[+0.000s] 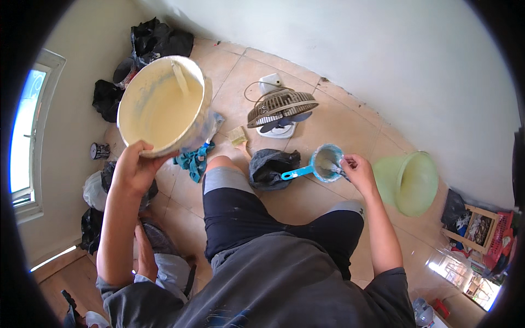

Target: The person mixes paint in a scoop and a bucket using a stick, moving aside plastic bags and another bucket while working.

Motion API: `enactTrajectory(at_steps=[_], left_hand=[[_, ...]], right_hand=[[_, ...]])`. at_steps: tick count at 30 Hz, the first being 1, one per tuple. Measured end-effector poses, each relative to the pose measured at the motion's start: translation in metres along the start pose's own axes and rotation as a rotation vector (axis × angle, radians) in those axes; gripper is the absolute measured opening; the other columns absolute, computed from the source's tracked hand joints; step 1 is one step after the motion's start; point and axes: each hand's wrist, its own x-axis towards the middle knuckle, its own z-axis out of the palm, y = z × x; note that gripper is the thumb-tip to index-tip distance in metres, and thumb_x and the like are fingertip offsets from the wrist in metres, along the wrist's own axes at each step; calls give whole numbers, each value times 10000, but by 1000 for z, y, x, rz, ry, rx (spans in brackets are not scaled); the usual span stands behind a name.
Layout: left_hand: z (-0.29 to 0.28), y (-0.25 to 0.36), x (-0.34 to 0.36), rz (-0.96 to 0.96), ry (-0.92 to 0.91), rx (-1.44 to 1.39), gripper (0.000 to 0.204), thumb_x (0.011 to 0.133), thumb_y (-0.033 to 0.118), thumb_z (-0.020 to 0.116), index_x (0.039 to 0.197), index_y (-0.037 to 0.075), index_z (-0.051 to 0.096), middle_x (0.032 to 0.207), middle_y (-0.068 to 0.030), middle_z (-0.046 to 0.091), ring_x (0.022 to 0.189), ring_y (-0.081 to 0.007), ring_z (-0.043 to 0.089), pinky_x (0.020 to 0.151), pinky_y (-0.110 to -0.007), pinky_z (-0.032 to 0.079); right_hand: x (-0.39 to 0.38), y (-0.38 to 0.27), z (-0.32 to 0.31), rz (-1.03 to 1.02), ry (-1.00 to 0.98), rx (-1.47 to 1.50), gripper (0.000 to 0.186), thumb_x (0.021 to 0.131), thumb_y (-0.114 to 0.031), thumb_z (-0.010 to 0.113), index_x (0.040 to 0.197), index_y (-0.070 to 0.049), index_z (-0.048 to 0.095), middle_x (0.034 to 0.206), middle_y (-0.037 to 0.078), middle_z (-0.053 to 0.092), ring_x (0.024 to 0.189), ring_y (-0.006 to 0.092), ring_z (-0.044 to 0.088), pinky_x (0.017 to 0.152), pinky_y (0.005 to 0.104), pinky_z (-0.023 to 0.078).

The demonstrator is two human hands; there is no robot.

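My left hand is closed on the near rim of a big white bucket, which is raised and tilted towards me. Cream-coloured paint coats its inside, and a pale flat stick leans against the far wall. On the right, a blue dipper with paint smears points its handle left. My right hand is pinched at the dipper's right rim, around a thin dark tool that reaches inside; its kind is unclear. Between the hands, a wide paintbrush lies on the tiles.
A fan with a dark blade stands ahead. A black plastic bag lies between my knees, a teal rag under the bucket. Right stands a pale green tub. Another person's arm shows at lower left, beside several bags.
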Motion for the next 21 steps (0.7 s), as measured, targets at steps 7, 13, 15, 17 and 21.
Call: enactTrajectory(at_steps=[7,13,15,17,21], left_hand=[[-53,-7,162,-70,-53,-242,633,841,-81,401,1443,-137,213,1434,-432,239,1314,-633,321,1069,-578,486],[-81,-44,280,-125,30,-392,633,866,-66,405,1482,-7,276,1494,-352,240,1328,-630,306,914,-559,593],[-109,-48,310,-128,39,-448,574,910,-31,397,1473,-21,286,1487,-358,253,1301,-640,335,865,-574,608],[-142,-53,341,-134,108,-449,539,956,43,416,1477,-17,290,1474,-357,282,1300,-641,338,800,-514,641],[-131,-71,361,-223,79,-536,594,964,103,439,1507,14,215,1511,-394,90,1314,-639,328,765,-489,657]], right_hand=[[-5,8,23,32,41,-80,313,880,-235,737,1094,-8,706,936,125,722,749,174,648,716,315,539],[-9,13,16,67,84,-59,291,876,-193,746,1095,-7,701,934,114,707,763,175,651,724,316,541],[-8,22,18,51,88,-60,286,873,-189,752,1094,-14,701,938,115,703,770,181,655,729,318,544],[-7,25,25,28,93,-79,283,871,-191,757,1091,-22,701,945,118,701,779,191,661,736,322,548],[-17,42,23,34,162,-178,240,859,-206,751,1028,-44,700,950,129,676,835,272,673,768,374,549]])
